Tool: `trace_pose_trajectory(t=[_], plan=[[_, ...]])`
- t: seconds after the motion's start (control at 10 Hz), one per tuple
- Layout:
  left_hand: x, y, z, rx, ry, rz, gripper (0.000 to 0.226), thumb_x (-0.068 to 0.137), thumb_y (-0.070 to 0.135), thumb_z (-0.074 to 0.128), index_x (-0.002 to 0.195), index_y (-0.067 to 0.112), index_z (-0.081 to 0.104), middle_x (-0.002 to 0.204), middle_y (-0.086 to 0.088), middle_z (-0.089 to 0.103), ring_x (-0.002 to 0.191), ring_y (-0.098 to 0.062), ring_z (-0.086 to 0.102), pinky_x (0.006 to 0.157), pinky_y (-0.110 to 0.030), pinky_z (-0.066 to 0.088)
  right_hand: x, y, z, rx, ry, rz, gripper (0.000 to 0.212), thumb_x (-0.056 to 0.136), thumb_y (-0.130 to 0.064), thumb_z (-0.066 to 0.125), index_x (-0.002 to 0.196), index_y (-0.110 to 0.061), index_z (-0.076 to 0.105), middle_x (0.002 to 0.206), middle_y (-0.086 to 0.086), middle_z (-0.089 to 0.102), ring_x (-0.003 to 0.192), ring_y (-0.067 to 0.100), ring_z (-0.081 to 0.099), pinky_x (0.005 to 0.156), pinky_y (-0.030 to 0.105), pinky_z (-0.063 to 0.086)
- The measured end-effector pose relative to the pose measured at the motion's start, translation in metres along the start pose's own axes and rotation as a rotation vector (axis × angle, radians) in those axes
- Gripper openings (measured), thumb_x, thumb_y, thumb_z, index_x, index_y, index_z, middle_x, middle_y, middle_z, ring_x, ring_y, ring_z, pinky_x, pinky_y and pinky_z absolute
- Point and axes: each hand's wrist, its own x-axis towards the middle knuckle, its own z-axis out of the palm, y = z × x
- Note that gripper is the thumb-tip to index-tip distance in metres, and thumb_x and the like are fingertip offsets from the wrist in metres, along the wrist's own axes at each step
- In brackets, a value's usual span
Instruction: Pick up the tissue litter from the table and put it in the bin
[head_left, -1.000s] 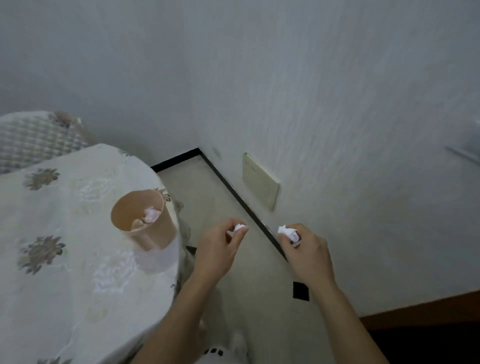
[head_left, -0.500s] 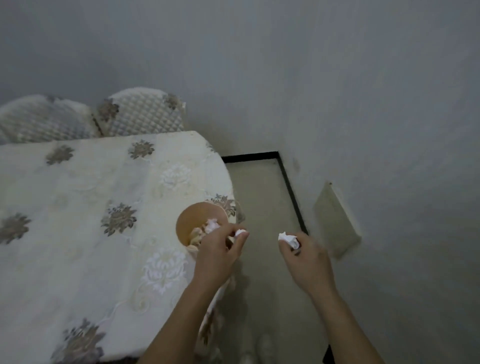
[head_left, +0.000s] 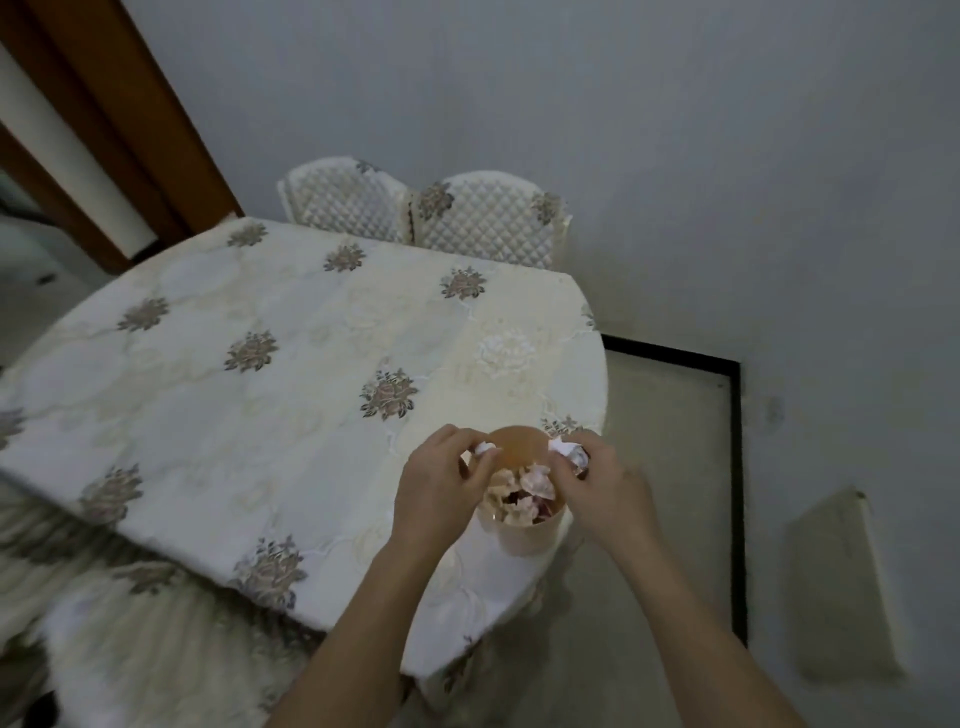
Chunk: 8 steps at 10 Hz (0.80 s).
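Since both are bound for the bin (head_left: 524, 535) (part full, at the bench (head_left: 260, 389) edge), left hand (head_left: 436, 488) fingers pinch one tissue wad (head_left: 484, 448) above its left rim, right hand (head_left: 602, 483) fingers grip a second tissue wad (head_left: 566, 449) above its right rim, neither yet released.

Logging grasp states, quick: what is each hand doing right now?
Left hand: pinches a small tissue wad by the bin.
Right hand: grips a bigger tissue wad by the bin.
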Motion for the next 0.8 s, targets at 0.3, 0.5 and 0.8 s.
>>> trace_pose_trajectory(t=[0.3,0.5,0.8], plan=[[0.018,-0.006,0.012,0.146,0.013,-0.020,0.010,0.088,0.036,0.067,0.087,0.026,0.071,0.081,0.011,0.061,0.062,-0.007,0.056,0.059,-0.025,0.047,0.023,-0.016,0.004,-0.096,0.012,-0.122,0.027,0.096,-0.035,0.053,0.116,-0.020,0.064,0.112,0.000,0.068,0.096,0.021,0.063,0.077,0.035,0.051],[0.023,-0.022,0.017,0.221,-0.184,-0.010,0.046,0.085,0.043,0.069,0.126,0.024,0.063,0.121,0.004,0.062,0.116,-0.019,0.051,0.090,-0.035,0.047,0.029,-0.012,0.015,-0.341,-0.165,-0.178,0.045,0.094,-0.041,0.051,0.136,-0.022,0.052,0.131,0.000,0.058,0.120,0.022,0.050,0.093,0.040,0.049],[0.014,-0.037,0.017,0.428,-0.111,0.154,0.057,0.081,0.060,0.050,0.122,0.024,0.064,0.121,0.001,0.067,0.115,-0.022,0.060,0.083,-0.043,0.053,0.023,0.003,0.027,-0.445,-0.132,-0.221,0.048,0.088,-0.041,0.054,0.131,-0.020,0.056,0.133,0.000,0.057,0.130,0.023,0.045,0.105,0.044,0.042]])
